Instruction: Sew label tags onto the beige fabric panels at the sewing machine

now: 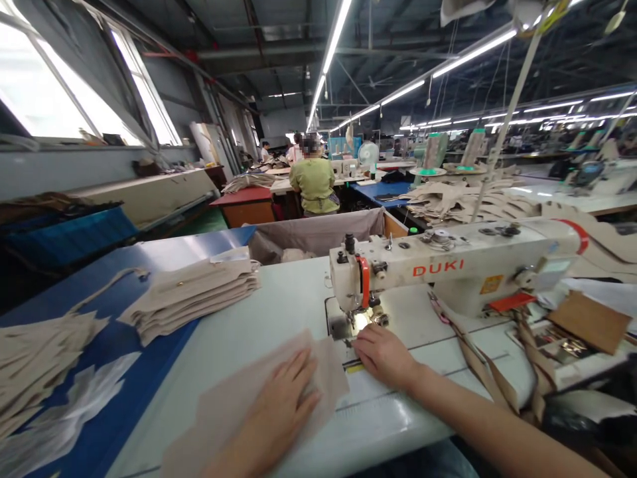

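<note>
Two hands, one beige panel at the sewing machine

Through the head feed I find the beige panel (326,372) on the pale machine table (229,318), just in front of and left of the sewing machine (448,259). My left hand (286,392) lies over it palm down, fingers extended and grasping nothing, probably to press the sheet flat and guide it; both are blurred. My right hand (383,352) sits beside the lit needle area (361,320) with its fingers bent. I cannot tell whether they pinch anything. The forearm crosses the table's near edge, which I take to leave the panel's side free.

Farther left, a neat stack of beige pieces (199,292) straddles the table and a blue surface (154,259), I'd guess to be within the left arm's reach. A looser pile (44,358) fans out beyond it, next to crumpled clear film (84,398). To the right, brown straps (478,372) trail below the machine's arm, near a tray of small metal parts (572,345), seemingly set aside from the needle. Behind the machine table stands a cloth-lined bin (318,229); past that, a co-worker in a yellow-green top (312,179) faces away.
</note>
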Demonstrator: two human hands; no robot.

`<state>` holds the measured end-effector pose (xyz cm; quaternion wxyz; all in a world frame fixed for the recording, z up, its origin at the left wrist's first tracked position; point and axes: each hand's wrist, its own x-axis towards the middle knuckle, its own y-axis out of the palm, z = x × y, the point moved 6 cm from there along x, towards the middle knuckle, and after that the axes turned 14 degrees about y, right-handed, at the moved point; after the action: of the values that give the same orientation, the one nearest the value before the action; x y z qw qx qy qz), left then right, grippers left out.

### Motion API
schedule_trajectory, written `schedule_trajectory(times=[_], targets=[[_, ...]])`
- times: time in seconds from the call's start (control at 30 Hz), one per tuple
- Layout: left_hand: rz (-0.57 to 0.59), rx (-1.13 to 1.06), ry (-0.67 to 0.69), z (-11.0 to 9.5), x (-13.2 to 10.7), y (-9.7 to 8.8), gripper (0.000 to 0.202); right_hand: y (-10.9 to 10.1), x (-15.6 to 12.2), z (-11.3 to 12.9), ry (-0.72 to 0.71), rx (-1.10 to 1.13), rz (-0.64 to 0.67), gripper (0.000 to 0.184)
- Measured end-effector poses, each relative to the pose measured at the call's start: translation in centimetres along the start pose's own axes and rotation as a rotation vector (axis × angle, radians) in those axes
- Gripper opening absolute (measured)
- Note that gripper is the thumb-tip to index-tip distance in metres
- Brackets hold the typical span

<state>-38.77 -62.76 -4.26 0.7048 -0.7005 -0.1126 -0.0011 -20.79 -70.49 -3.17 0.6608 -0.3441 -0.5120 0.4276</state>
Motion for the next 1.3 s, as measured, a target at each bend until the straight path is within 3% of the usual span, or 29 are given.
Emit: schedule_trajectory(times=[0.13, 0.27, 0.37, 0.47, 0.57, 0.67, 0.73, 0.8, 0.87, 0.97, 1.1, 1.3], targets=[[0.121, -0.111, 0.0, 0.8, 0.8, 1.8, 0.053, 0.4, -1.6, 3.3, -0.12, 0.102, 0.042, 0.013], [0.164, -0.192, 0.044, 0.0, 1.9, 1.0, 0.057, 0.9, -2.7, 4.6, -0.108, 0.255, 0.082, 0.017], [0.115, -0.187, 0.09, -0.8, 1.7, -0.2, 0.063, 0.8, -3.0, 4.4, -0.085, 0.284, 0.056, 0.023], [-0.022, -0.081, 0.118, -0.7, 0.2, -1.5, 0.061, 0.6, -3.2, 4.3, -0.153, 0.265, 0.022, 0.023], [-0.164, 0.069, -0.015, 2.8, -3.5, -3.2, 0.045, 0.4, -3.3, 4.2, -0.22, 0.224, -0.013, 0.023], [-0.292, 0.158, -0.365, 10.1, -9.8, -5.8, 0.038, 0.1, -3.3, 4.2, -0.244, 0.199, -0.057, 0.023], [-0.333, 0.198, -0.611, 15.2, -14.7, -7.4, 0.044, -0.1, -3.3, 4.2, -0.258, 0.187, -0.089, 0.023], [-0.319, 0.222, -0.763, 18.8, -18.8, -8.3, 0.05, -0.1, -3.2, 4.1, -0.269, 0.174, -0.107, 0.022], [-0.205, 0.187, -0.896, 21.0, -21.7, -7.8, 0.054, -0.2, -3.1, 4.2, -0.284, 0.163, -0.122, 0.022], [-0.082, 0.11, -0.977, 21.8, -23.5, -5.9, 0.056, -0.6, -3.1, 4.3, -0.304, 0.146, -0.157, 0.022], [-0.081, 0.075, -0.955, 21.5, -23.4, -4.5, 0.058, -1.0, -3.1, 4.4, -0.324, 0.115, -0.191, 0.023], [-0.107, 0.033, -0.917, 21.4, -23.5, -4.5, 0.063, -1.1, -3.0, 4.6, -0.348, 0.078, -0.186, 0.025]])
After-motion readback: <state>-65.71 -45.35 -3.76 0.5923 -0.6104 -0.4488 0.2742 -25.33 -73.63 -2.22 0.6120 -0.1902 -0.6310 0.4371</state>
